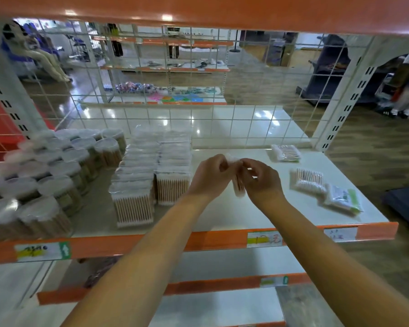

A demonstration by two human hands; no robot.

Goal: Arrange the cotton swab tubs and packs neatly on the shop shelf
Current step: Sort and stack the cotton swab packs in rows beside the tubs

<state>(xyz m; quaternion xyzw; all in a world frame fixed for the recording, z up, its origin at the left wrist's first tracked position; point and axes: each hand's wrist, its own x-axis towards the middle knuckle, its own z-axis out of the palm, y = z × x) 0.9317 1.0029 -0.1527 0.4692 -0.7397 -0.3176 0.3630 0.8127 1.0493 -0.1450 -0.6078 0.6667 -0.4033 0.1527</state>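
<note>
Above the white shelf (222,213), my left hand (210,175) and my right hand (260,180) both pinch one clear pack of cotton swabs (237,182), held upright between them. Round cotton swab tubs (45,175) stand in stacked rows on the shelf's left. Beside them, two rows of upright swab packs (151,175) run toward the back. On the right lie three loose packs: one at the back (286,152), one in the middle (308,180), and one with a green label (344,198) nearest the front.
A white wire grid (222,119) closes the shelf's back. The orange front rail (210,239) carries price labels. An orange shelf (198,10) hangs overhead, and lower shelves (222,308) sit beneath. A dark object (406,206) is at the right edge.
</note>
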